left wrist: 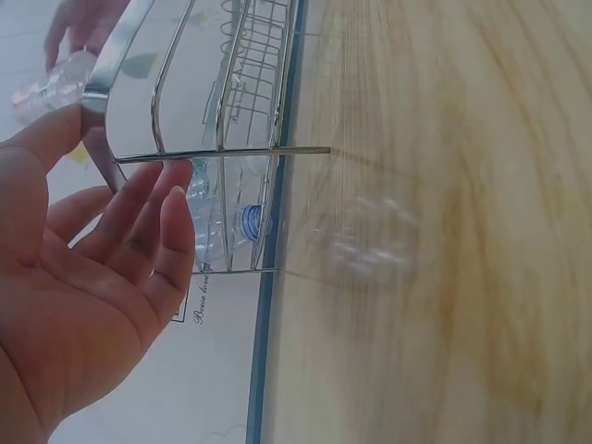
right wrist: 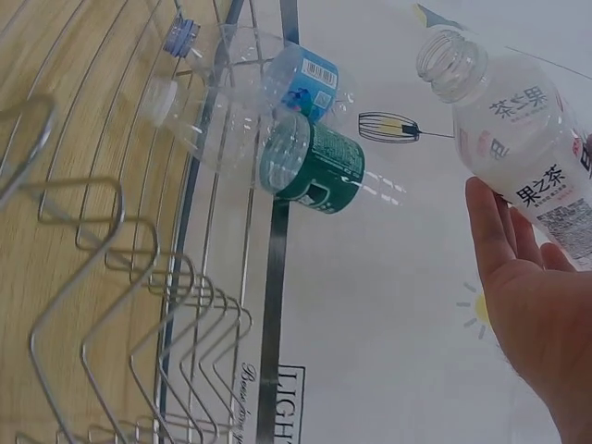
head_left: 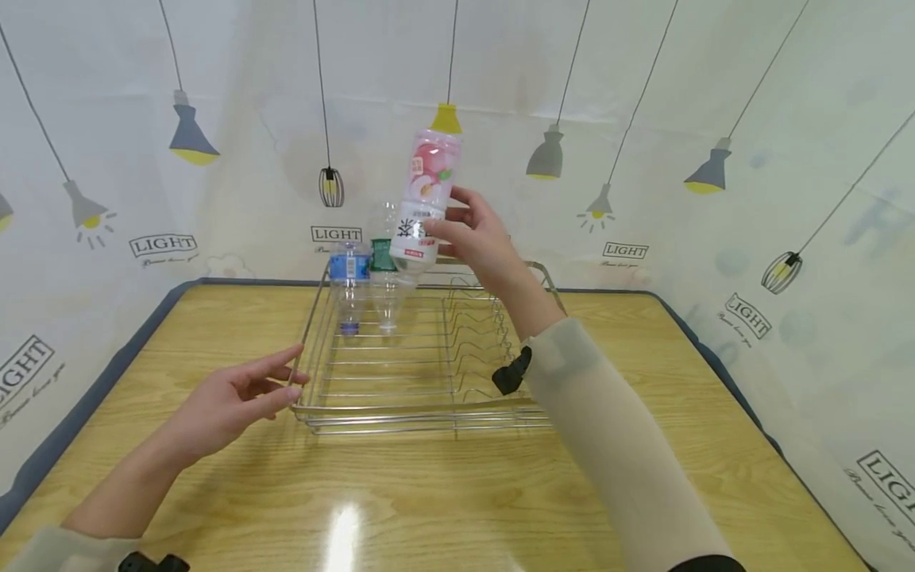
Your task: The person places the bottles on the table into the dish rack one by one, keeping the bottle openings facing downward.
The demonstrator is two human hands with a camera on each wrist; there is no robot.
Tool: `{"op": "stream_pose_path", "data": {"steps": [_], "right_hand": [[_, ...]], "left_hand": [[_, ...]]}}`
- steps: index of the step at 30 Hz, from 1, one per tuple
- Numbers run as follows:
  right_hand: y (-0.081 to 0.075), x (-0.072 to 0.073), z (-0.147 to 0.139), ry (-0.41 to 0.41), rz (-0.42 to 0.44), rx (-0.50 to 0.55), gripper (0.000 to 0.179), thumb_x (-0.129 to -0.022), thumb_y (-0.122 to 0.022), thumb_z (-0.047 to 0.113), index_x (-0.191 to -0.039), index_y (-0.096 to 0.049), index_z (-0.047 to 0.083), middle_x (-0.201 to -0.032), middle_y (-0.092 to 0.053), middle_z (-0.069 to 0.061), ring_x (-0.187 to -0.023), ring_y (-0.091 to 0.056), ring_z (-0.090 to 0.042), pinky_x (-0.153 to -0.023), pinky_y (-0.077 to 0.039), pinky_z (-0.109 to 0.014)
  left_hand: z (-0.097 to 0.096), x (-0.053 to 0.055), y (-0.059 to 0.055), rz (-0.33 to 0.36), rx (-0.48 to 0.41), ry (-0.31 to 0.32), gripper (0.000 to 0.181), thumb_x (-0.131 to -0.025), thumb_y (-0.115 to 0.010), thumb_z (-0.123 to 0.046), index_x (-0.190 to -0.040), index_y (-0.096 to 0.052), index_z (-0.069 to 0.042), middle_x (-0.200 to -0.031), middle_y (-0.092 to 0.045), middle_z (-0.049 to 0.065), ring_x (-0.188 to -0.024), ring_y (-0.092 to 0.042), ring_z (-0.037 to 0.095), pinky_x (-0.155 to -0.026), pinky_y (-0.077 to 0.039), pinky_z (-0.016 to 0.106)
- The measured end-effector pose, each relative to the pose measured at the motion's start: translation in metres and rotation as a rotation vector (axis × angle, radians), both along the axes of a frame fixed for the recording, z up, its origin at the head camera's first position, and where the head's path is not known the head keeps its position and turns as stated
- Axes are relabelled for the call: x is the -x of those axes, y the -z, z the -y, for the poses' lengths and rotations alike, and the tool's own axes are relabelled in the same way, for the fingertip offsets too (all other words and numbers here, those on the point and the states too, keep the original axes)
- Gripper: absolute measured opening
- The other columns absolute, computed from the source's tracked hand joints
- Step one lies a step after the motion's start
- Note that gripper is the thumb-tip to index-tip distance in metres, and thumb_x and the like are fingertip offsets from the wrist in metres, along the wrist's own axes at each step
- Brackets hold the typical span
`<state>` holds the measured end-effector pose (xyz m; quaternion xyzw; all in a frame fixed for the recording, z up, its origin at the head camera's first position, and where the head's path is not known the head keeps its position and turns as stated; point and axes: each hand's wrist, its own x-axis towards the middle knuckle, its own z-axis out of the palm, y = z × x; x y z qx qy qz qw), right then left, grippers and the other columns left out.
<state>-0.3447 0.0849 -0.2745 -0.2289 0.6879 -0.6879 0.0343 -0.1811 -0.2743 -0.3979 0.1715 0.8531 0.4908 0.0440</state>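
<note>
My right hand (head_left: 475, 234) grips a clear plastic drink bottle (head_left: 427, 191) with a pink and white peach label, tilted and neck down over the back of a wire dish rack (head_left: 400, 409). Its neck shows no cap in the right wrist view. My left hand (head_left: 225, 401) holds the rack's front left corner, thumb and fingers on either side of the rim. Two empty bottles stand upside down inside the rack at the back left. One has a blue label (head_left: 349, 267) and a blue cap; the other has a green label (right wrist: 335, 171) and a white cap.
Wavy wire dividers (head_left: 472, 342) run along the rack's right side. The rack stands on a wood-grain table (head_left: 400, 492). Behind it hangs a pale wall sheet (head_left: 250, 127) printed with lamps.
</note>
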Motion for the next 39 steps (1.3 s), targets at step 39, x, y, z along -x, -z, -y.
{"op": "stream_pose_path", "data": {"steps": [39], "right_hand": [[0.062, 0.045, 0.003, 0.09, 0.114, -0.029, 0.074, -0.104, -0.076, 0.018, -0.168, -0.039, 0.016, -0.154, -0.059, -0.015, -0.137, -0.064, -0.032, -0.116, -0.054, -0.051]], "left_hand": [[-0.001, -0.002, -0.001, 0.031, 0.013, -0.047, 0.065, -0.112, -0.068, -0.03, -0.17, -0.043, -0.017, -0.127, -0.077, 0.014, -0.099, -0.075, 0.02, -0.084, -0.064, 0.034]]}}
